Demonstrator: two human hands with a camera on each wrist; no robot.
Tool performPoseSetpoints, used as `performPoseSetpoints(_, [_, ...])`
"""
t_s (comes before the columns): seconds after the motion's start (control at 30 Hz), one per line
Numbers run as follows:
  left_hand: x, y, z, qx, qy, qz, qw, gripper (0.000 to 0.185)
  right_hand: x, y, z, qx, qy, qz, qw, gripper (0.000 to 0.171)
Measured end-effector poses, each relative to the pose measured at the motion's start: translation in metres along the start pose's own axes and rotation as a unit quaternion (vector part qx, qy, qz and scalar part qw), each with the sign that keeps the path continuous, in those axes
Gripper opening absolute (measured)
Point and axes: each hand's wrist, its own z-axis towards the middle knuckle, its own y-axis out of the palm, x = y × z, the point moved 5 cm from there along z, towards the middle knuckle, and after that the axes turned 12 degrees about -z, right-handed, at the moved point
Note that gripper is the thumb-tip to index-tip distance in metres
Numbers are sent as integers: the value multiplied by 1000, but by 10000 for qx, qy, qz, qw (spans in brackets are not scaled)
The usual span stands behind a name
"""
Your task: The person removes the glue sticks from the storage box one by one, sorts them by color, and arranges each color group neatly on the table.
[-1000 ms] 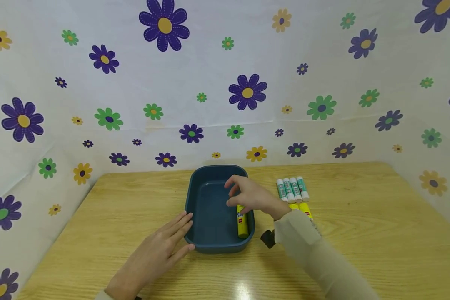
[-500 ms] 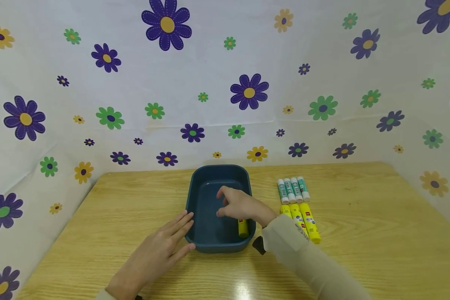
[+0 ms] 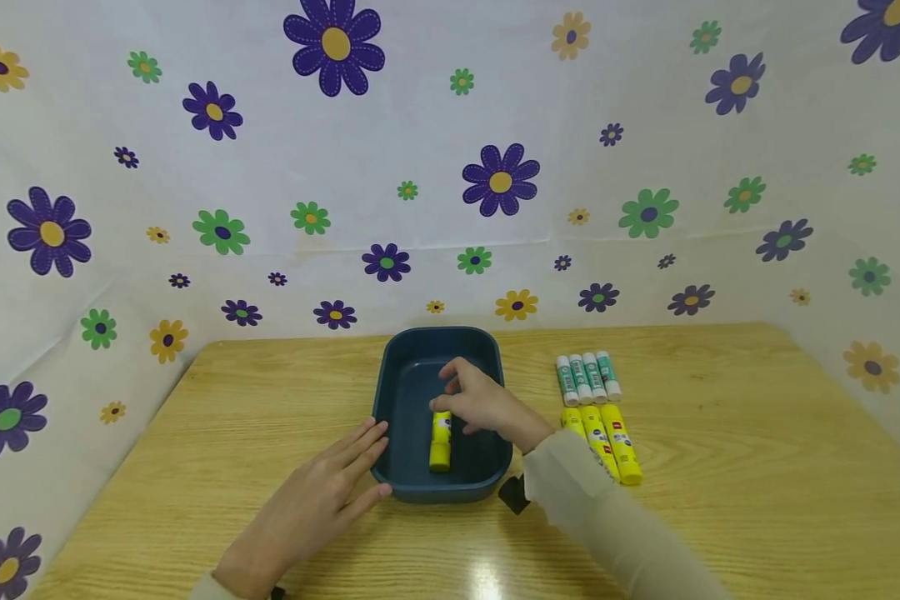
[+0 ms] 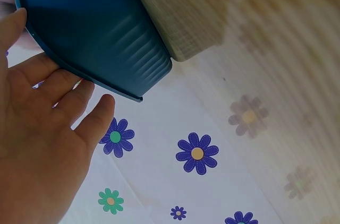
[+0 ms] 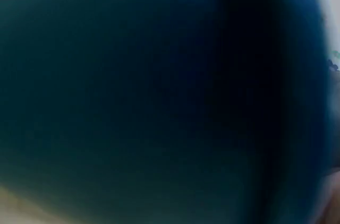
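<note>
A yellow glue stick [image 3: 440,446] lies lengthwise near the middle of the dark blue bin [image 3: 412,497]. My right hand [image 3: 483,408] reaches into the bin from the right. Its thumb and index finger stand apart, and the thumb covers the stick's far end; whether it touches is unclear. My left hand [image 3: 330,492] rests its straight fingers against the bin's left rim. In the left wrist view, the fingertips of that hand [image 4: 48,123] touch the edge of the bin [image 4: 101,27]. The right wrist view is filled by the blurred bin wall [image 5: 133,102].
Right of the bin lie several white-and-green glue sticks [image 3: 588,379] in a row. In front of them are yellow glue sticks [image 3: 621,446], partly behind the right sleeve. A flower-printed cloth [image 3: 427,225] hangs behind the wooden table [image 3: 735,467].
The yellow glue stick has moved left from the bin's right wall to its middle. My right hand went left, then slightly back right. The left hand has stayed in place.
</note>
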Motion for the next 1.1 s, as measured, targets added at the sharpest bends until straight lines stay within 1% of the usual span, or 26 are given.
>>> performPoseSetpoints(0.13, [0, 0, 1, -55, -97, -5, 9999, 60, 7, 10, 7, -91, 216, 653, 9976, 47])
performPoseSetpoints(0.3, [0, 1, 2, -113, -149, 8, 9998, 59, 12, 21, 12, -189, 371, 1138, 9926, 50])
performPoseSetpoints(0.4, [0, 1, 2, -136, -172, -14, 9998, 60, 14, 27, 14, -313, 505, 1453, 9876, 52])
performPoseSetpoints(0.5, [-1, 1, 1, -162, -230, -34, 9996, 61, 15, 32, 15, -483, 612, 1932, 9781, 54])
performPoseSetpoints(0.63, [-2, 1, 1, -175, -283, -51, 9994, 62, 16, 37, 17, -765, 667, 2620, 9597, 58])
performPoseSetpoints(0.7, [-2, 0, 1, -172, -281, -59, 9994, 62, 16, 39, 17, -889, 652, 2858, 9519, 58])
performPoseSetpoints(0.8, [-1, 0, 1, -159, -251, -49, 9995, 61, 16, 41, 17, -981, 605, 3080, 9444, 58])
performPoseSetpoints(0.9, [-1, -1, 1, -146, -245, -33, 9996, 61, 15, 42, 17, -1076, 528, 3193, 9401, 59])
performPoseSetpoints(1.0, [-1, -1, 1, -144, -254, -18, 9996, 61, 12, 45, 17, -1202, 435, 3186, 9392, 61])
performPoseSetpoints(1.1, [-1, -1, 1, -161, -265, -26, 9995, 62, 10, 47, 16, -1304, 354, 3119, 9405, 62])
